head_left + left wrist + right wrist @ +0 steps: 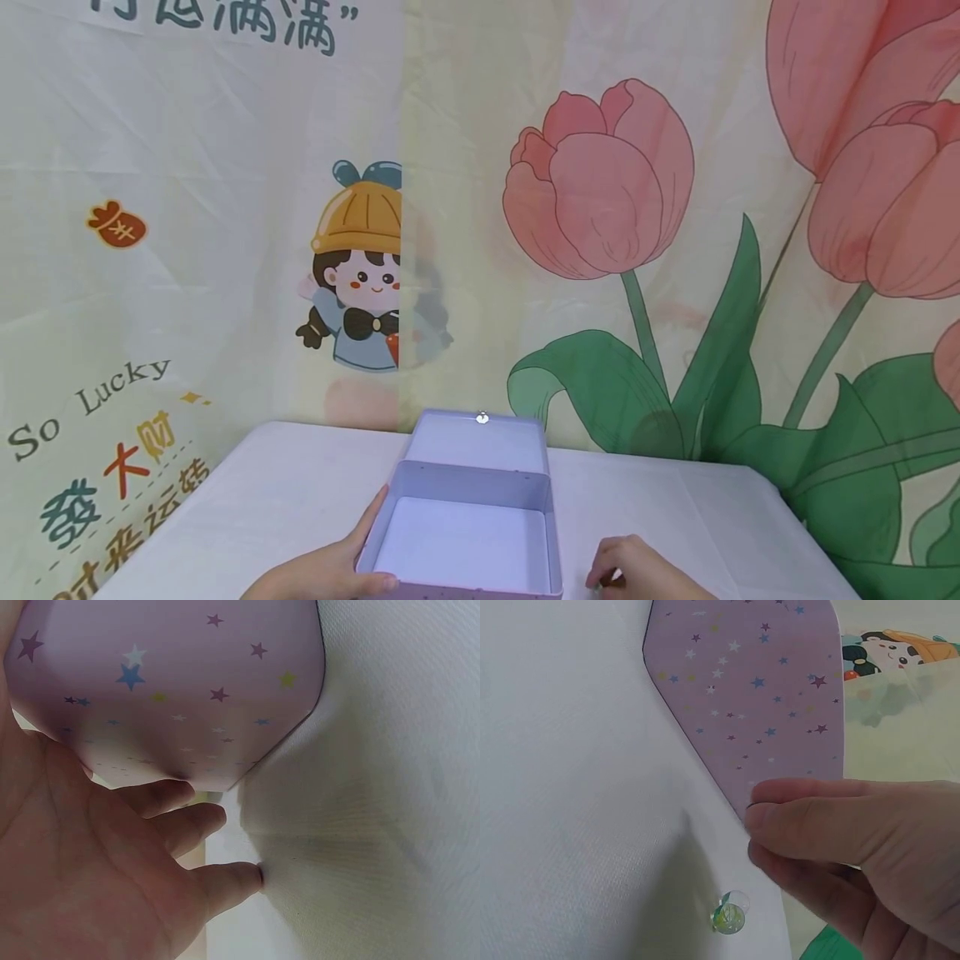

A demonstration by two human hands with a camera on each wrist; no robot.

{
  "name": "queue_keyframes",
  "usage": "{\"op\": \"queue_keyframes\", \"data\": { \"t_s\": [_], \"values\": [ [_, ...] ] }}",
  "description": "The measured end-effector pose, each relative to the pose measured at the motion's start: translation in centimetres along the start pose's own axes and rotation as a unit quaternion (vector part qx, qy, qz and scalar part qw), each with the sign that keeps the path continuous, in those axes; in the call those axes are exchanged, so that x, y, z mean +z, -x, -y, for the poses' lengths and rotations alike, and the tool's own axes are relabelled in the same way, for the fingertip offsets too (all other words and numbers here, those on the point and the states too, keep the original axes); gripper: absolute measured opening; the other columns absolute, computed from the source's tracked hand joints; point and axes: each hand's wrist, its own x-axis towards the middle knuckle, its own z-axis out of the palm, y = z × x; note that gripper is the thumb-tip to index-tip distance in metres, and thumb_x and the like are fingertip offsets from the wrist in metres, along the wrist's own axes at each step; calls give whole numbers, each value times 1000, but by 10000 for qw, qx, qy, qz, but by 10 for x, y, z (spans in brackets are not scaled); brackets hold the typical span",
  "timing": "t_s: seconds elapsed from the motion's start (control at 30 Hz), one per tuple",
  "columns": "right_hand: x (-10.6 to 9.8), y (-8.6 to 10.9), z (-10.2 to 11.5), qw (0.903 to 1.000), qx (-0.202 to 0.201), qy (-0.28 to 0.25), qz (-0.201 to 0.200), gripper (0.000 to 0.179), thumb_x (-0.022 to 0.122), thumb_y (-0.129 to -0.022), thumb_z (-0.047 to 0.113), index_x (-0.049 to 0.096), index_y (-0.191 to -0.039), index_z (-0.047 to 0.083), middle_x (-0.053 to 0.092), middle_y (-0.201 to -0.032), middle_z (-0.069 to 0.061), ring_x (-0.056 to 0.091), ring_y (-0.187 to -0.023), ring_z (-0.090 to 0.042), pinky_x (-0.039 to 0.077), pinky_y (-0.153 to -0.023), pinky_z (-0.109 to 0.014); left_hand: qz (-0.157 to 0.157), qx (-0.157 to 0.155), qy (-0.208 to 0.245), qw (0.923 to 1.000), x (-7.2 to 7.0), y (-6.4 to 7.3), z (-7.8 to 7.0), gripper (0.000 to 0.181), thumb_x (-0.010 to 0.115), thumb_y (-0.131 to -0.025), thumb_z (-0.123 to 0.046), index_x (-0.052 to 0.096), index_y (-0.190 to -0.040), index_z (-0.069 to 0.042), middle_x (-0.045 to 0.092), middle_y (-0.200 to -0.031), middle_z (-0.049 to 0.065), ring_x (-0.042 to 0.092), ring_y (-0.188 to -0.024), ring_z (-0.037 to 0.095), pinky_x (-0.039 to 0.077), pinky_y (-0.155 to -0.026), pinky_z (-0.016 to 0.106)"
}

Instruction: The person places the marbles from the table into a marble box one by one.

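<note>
A lidded box point(461, 537) stands with its lid raised at the back, showing a bare pale lilac inside. Small coloured stars cover its pink-purple outside. My left hand point(326, 571) holds the box at its near left corner, thumb over the front rim, index finger along the left side. In the left wrist view the other fingers point(187, 829) spread below the box's starry side point(172, 690). Right of the box, my right hand point(633, 567) has its fingers curled with the thumb against them. The right wrist view shows nothing between the fingertips point(761, 817).
Clear glass marbles point(729, 919) with green inside lie on the white tablecloth point(562, 787) near my right hand. A metal clasp point(482, 417) sits on the lid's top edge. Behind the table hangs a printed curtain point(465, 250) with tulips and a cartoon child.
</note>
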Motion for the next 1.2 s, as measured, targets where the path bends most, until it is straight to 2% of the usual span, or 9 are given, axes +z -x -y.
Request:
{"op": "queue_keyframes", "data": {
  "t_s": [0.13,0.33,0.53,0.67,0.73,0.83,0.97,1.13,1.2],
  "values": [
    [-2,-2,5,9998,-101,103,-107,11,66,-83,2,75,-87,8,61,-82,12,59,-77,2,52,-69,-16,-82,8,-105,9999,1,1,1,106,64,-89,-34,-23,-149,-25,-15,-160,10,17,-137,20,25,-105,20],
    [-5,1,12,9995,31,-104,-295,7,68,-84,7,74,-86,10,63,-83,8,59,-77,0,55,-70,-20,-139,107,-155,9997,2,2,1,106,64,-89,-33,-23,-149,-24,-15,-160,11,17,-137,19,24,-104,16],
    [-10,5,16,9978,-276,-283,-539,7,68,-86,10,72,-91,10,66,-89,3,59,-78,-2,55,-72,-22,-290,490,-306,9979,6,-1,2,106,65,-88,-34,-21,-150,-24,-11,-159,14,20,-137,17,20,-104,10],
    [-15,2,26,9969,-557,-248,-506,8,67,-86,9,72,-93,11,67,-92,-1,61,-80,-2,54,-73,-20,-309,455,-444,9975,7,-2,1,106,65,-89,-35,-21,-150,-23,-9,-159,16,24,-136,25,25,-106,18],
    [-19,-2,33,9960,-758,-54,-477,9,67,-86,8,72,-92,13,67,-91,2,62,-80,-1,54,-72,-18,-248,381,-423,9981,5,-2,-1,107,65,-89,-35,-22,-150,-21,-8,-159,17,23,-136,31,26,-108,26],
    [-26,-14,46,9930,-1054,367,-379,13,68,-86,5,72,-90,16,65,-89,7,61,-80,1,53,-69,-16,-185,295,-331,9988,3,0,-3,107,65,-89,-34,-23,-149,-20,-8,-159,19,21,-136,35,26,-108,27],
    [-36,-34,69,9880,-1120,1063,-39,13,68,-84,3,73,-89,13,64,-87,10,60,-80,4,52,-68,-14,-203,286,-320,9989,1,2,-3,108,65,-89,-33,-23,-149,-19,-5,-158,21,23,-135,36,28,-106,24],
    [-41,-60,93,9711,-1171,2026,462,13,70,-83,2,74,-88,13,66,-86,10,59,-79,5,50,-69,-11,-181,284,-290,9990,1,2,-2,108,65,-89,-33,-22,-149,-16,-5,-158,23,23,-135,38,29,-106,28],
    [-39,-70,99,9586,-1178,2501,685,14,71,-82,3,74,-88,15,66,-84,10,57,-77,6,49,-69,-10,-188,304,-321,9988,2,1,-1,107,65,-89,-33,-22,-149,-16,-7,-158,21,22,-135,37,27,-106,24]
  ]
}}
